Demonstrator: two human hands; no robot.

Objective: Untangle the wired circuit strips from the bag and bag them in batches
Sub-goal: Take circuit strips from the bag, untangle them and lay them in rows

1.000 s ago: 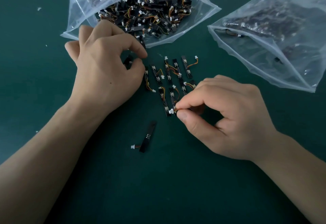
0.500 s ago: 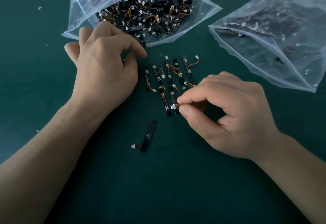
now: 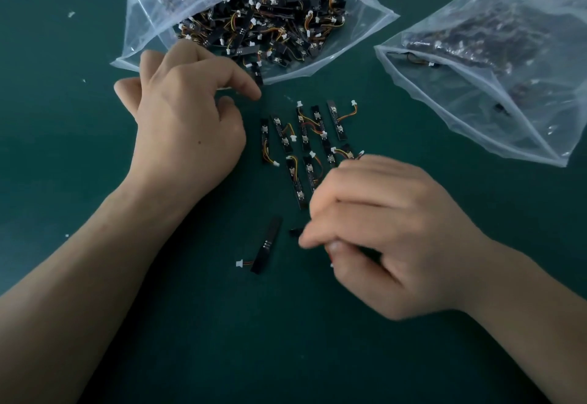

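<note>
Upper centre: open bag [image 3: 143,22] full of tangled strips [image 3: 263,31]. Upper right: second bag [image 3: 524,111], strips inside. Your left hand [image 3: 187,124] loosely curled, empty; right hand [image 3: 381,232] pinches strip [image 3: 296,231], blurred.

A single head-worn wide-angle view looks forward and steeply down, close over the green table [image 3: 317,356].

Tabletop [image 3: 63,149] dark teal, scattered white flecks; circuit strips [image 3: 305,143] black, wires orange, yellow, red, connectors white; bags [image 3: 143,22] clear plastic; lone strip [image 3: 266,244] black, white plug
</note>
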